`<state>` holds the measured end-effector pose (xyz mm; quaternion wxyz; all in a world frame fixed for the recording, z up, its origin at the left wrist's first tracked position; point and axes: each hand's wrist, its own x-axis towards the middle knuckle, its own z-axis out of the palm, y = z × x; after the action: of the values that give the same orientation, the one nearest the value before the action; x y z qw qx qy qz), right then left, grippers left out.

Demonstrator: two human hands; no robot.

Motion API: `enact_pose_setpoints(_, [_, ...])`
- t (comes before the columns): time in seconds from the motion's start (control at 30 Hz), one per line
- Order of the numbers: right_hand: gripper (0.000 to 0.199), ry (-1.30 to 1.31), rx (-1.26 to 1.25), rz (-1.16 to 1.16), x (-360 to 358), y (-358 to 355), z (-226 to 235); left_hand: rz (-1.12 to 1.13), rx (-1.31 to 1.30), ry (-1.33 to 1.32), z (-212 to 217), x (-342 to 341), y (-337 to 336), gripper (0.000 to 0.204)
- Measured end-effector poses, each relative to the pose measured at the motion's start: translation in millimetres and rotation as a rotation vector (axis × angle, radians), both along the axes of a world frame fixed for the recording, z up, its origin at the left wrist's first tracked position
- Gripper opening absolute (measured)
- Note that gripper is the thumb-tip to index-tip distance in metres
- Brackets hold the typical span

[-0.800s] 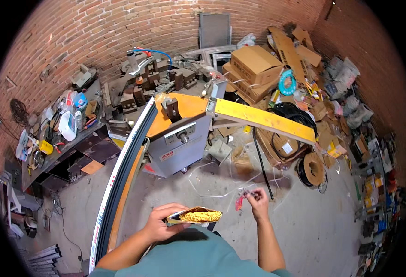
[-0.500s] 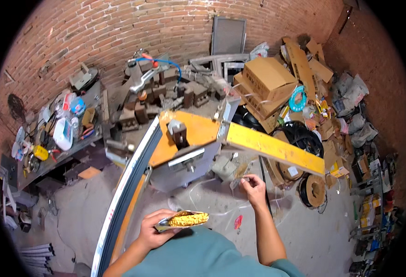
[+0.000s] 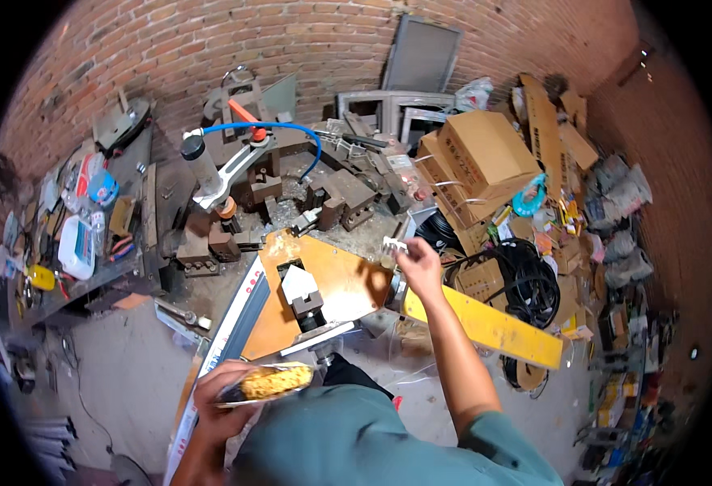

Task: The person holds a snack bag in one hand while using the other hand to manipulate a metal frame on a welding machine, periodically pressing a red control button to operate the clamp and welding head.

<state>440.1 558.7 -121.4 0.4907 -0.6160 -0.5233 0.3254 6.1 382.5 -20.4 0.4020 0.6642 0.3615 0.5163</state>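
L hand (image 3: 214,401) w/ yellow cob (image 3: 273,381), R hand (image 3: 417,263) on small metal part (image 3: 393,244)

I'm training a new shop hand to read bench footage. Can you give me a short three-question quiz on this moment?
1. True or false: the left hand holds a small tray of yellow pieces close to the body.
2. Where does the right hand reach?
A. The right edge of the orange machine plate
B. The cardboard box
C. The blue hose
3. Fill in: the wall behind the bench is made of ____.

Key: 1 true; 2 A; 3 brick.
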Motion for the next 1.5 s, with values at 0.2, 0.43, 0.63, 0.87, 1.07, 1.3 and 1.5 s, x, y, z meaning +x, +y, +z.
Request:
enact_pose_setpoints(0.2, [0.024, -0.173, 0.167, 0.036, -14, 151, -18, 0.491, -0.313, -0.097, 0, 36, -24, 0.046])
enact_pose_setpoints(0.43, [0.025, -0.528, 0.626, 0.095, -64, 148, 27, 0.786, -0.336, -0.128, -4, 80, -36, 0.048])
enact_pose_setpoints(0.63, [0.012, -0.744, 0.799, 0.937, -154, 123, 9, 0.770, -0.264, -0.117, -9, 96, -25, 0.044])
enact_pose_setpoints(0.87, [0.015, -1.284, 0.868, 1.081, -192, 141, -54, 0.620, -0.154, -0.048, 4, 81, -9, 0.040])
enact_pose_setpoints(1.07, [0.015, -1.461, 0.756, 1.137, -205, 152, -51, 0.640, -0.210, -0.148, -5, 73, -21, 0.041])
enact_pose_setpoints(1.3, [0.013, -1.378, 0.764, 1.223, -201, 162, -58, 0.534, -0.226, -0.120, 5, 57, -12, 0.043])
enact_pose_setpoints(1.5, [0.012, -1.321, 0.746, 1.152, -198, 158, -49, 0.469, -0.150, -0.038, -1, 50, 0, 0.044])
